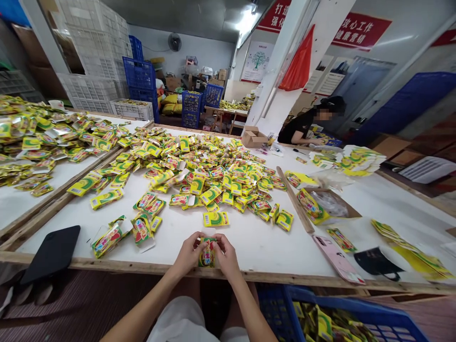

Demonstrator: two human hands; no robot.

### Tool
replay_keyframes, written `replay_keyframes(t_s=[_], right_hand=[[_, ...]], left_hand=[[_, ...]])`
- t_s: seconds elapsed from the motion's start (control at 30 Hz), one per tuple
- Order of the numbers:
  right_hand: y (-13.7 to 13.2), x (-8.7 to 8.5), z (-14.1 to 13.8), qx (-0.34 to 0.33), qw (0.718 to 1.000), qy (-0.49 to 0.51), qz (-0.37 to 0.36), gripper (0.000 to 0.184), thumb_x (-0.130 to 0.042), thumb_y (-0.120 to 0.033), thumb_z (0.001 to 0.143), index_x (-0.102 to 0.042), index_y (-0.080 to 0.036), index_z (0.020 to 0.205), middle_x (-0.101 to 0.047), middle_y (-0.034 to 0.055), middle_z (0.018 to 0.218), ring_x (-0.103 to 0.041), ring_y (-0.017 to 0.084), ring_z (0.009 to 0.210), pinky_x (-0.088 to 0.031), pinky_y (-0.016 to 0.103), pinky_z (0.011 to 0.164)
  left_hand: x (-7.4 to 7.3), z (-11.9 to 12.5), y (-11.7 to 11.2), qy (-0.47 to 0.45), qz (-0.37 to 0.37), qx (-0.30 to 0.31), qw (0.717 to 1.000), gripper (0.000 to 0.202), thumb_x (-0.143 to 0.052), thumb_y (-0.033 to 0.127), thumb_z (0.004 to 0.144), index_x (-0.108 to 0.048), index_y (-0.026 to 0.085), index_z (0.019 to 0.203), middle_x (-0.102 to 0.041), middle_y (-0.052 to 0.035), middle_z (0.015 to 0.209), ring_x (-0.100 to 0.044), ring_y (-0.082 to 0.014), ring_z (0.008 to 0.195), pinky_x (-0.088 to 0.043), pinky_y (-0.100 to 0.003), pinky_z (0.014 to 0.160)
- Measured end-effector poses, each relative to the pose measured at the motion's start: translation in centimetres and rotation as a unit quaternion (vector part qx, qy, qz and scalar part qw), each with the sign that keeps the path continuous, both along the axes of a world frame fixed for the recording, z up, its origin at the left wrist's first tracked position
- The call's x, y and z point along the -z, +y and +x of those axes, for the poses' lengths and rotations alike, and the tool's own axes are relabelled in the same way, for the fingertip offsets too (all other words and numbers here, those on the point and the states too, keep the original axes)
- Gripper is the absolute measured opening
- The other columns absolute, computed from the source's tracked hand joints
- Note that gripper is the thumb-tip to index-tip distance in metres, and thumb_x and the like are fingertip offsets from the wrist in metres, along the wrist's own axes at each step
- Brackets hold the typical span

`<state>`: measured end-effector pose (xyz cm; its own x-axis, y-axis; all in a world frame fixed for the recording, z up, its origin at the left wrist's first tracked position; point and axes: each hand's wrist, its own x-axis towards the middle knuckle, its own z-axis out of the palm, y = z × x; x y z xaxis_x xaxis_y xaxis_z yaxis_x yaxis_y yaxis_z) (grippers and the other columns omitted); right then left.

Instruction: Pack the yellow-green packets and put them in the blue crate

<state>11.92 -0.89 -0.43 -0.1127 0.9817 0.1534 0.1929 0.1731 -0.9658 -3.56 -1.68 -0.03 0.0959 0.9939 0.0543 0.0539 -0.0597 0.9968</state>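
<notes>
A small printed carton, yellow and green with red pictures, stands near the table's front edge between my two hands. My left hand grips its left side, and my right hand grips the right side, with the fingers of both close to its top end. A pale flap shows at that end. Just beyond lies a single yellow carton. A large heap of similar small cartons spreads across the white table behind it. Several cartons with raised flaps lie to the left of my hands.
A black phone overhangs the front edge at left. Wooden strips divide the table. On the right are a pink phone, a black mug and an open box. Below stands a blue crate of cartons. A co-worker sits beyond.
</notes>
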Motion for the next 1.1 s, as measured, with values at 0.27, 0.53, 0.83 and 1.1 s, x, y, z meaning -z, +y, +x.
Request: replay_keyframes(t_s=[0.27,0.53,0.83,1.1], right_hand=[[1.2,-0.7,0.1,0.037,0.999,0.001,0.03,0.018,-0.056,-0.03,0.081,-0.062,-0.02,0.095,-0.066,0.0045,0.088,-0.063,0.02,0.083,-0.052,0.031,0.076],[0.2,-1.7,-0.3,0.026,0.998,-0.029,0.049,0.018,-0.056,-0.035,0.085,-0.065,-0.019,0.085,-0.065,0.0051,0.086,-0.061,0.019,0.081,-0.051,0.028,0.073],[0.9,-1.0,-0.2,0.031,0.999,-0.028,0.013,0.022,-0.057,-0.039,0.083,-0.062,-0.018,0.081,-0.066,0.0044,0.08,-0.062,0.019,0.076,-0.051,0.028,0.07],[-1.7,-2.0,1.8,0.069,0.995,-0.06,0.043,0.025,-0.05,-0.04,0.086,-0.062,-0.02,0.094,-0.068,0.0069,0.093,-0.063,0.022,0.085,-0.051,0.031,0.076]], left_hand=[[0.3,0.7,1.2,-0.085,0.021,-0.022,0.996,0.025,-0.059,0.032,0.08,-0.056,0.021,0.103,-0.066,-0.0041,0.093,-0.063,-0.018,0.086,-0.049,-0.031,0.079],[-0.2,0.8,0.9,-0.019,0.02,-0.042,0.999,0.02,-0.06,0.035,0.08,-0.066,0.017,0.086,-0.069,-0.005,0.084,-0.062,-0.0189,0.078,-0.049,-0.029,0.074],[0.0,0.9,1.3,-0.013,0.012,-0.06,0.998,0.021,-0.058,0.035,0.081,-0.066,0.015,0.083,-0.067,-0.0038,0.077,-0.06,-0.0166,0.071,-0.047,-0.026,0.067],[-0.1,-0.7,1.6,0.072,0.11,0.013,0.991,0.023,-0.048,0.029,0.089,-0.066,0.02,0.1,-0.067,-0.0075,0.1,-0.062,-0.02,0.094,-0.049,-0.032,0.083]])
